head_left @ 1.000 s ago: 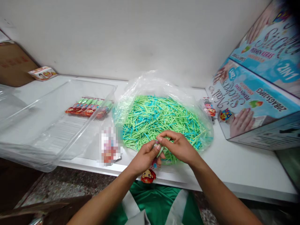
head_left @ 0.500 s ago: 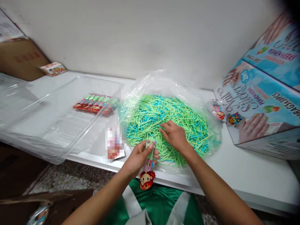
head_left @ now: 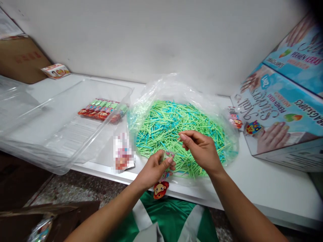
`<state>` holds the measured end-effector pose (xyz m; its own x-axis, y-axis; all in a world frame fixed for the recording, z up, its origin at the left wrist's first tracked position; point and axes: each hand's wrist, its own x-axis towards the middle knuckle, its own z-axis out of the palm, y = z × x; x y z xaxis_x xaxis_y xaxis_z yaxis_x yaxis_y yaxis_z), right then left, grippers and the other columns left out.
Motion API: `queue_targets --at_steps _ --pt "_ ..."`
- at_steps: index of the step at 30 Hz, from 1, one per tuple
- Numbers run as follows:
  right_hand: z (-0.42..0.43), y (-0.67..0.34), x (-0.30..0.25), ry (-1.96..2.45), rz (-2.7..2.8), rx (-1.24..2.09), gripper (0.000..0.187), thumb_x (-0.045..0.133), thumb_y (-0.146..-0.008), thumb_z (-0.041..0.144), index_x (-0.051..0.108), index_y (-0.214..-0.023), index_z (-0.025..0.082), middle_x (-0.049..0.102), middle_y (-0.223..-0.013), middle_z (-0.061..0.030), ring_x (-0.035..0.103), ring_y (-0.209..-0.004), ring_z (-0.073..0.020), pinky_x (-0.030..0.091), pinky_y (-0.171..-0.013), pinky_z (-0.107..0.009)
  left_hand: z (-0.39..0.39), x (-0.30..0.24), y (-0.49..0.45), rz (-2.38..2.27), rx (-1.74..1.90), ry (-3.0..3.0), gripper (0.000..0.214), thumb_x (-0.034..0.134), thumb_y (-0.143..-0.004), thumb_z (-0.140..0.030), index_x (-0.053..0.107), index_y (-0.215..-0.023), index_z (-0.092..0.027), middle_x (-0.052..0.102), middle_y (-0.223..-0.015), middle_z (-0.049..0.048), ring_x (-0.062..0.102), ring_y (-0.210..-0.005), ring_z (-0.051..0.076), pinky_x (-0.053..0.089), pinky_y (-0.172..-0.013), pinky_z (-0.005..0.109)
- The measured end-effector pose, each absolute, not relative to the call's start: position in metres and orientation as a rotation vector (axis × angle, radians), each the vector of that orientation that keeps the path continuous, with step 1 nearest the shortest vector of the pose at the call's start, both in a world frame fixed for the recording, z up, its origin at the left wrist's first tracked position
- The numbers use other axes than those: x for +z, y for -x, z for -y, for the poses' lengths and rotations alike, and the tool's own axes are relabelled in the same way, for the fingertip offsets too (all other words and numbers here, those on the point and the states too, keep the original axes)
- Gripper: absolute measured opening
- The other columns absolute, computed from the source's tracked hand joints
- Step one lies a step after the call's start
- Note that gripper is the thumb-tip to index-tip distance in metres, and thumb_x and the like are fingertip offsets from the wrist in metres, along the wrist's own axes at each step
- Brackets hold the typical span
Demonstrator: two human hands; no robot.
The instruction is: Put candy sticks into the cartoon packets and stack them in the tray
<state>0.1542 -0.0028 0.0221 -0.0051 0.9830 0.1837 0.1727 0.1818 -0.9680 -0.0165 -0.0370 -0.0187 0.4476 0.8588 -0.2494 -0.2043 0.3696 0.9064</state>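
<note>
My left hand [head_left: 157,168] is closed around a small clear candy-style packet [head_left: 160,190]. The packet's red-haired cartoon head hangs below the fingers, and its top edge shows above my thumb. To the right, my right hand [head_left: 200,146] is raised over the heap of thin green and blue sticks [head_left: 166,117]. Its thumb and forefinger are pinched together, with what looks like a thin green stick at their tips, hard to separate from the heap behind. The sticks lie in a spread-open clear plastic bag [head_left: 174,84] on the white table [head_left: 262,181].
Left of the heap, a clear plastic tray [head_left: 63,158] holds a row of similar filled packets [head_left: 101,111]. A blurred printed card [head_left: 123,153] lies by the table edge. Blue printed boxes [head_left: 285,111] stand at right, with another packet [head_left: 235,117] beside them. A cardboard box [head_left: 24,62] stands back left.
My right hand has lifted from the heap and shifted right, its fingers now pinched and turned toward me. The left hand and its packet have moved slightly right and tilted.
</note>
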Motion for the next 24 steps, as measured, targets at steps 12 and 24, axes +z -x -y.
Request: queue_targets --at_steps 12,24 --pt "0.017 -0.154 0.029 1.187 1.777 0.92 0.017 0.058 -0.085 0.029 0.071 -0.091 0.02 0.067 -0.082 -0.0028 0.06 -0.076 -0.0144 0.046 -0.069 -0.027 0.037 -0.008 0.014 -0.813 0.735 -1.152 0.029 0.054 -0.085 -0.042 0.049 -0.093 -0.015 0.059 -0.081 0.0023 0.057 -0.073 0.014 0.042 -0.064 0.024" --pt "0.018 -0.167 0.039 1.267 1.686 0.686 0.018 0.057 -0.086 0.031 0.071 -0.093 0.022 0.067 -0.083 -0.003 0.06 -0.076 -0.0153 0.048 -0.069 -0.029 0.037 -0.002 0.015 -0.794 0.726 -1.18 0.032 0.057 -0.082 -0.045 0.054 -0.092 -0.014 0.062 -0.085 0.0061 0.06 -0.079 0.016 0.042 -0.069 0.025"
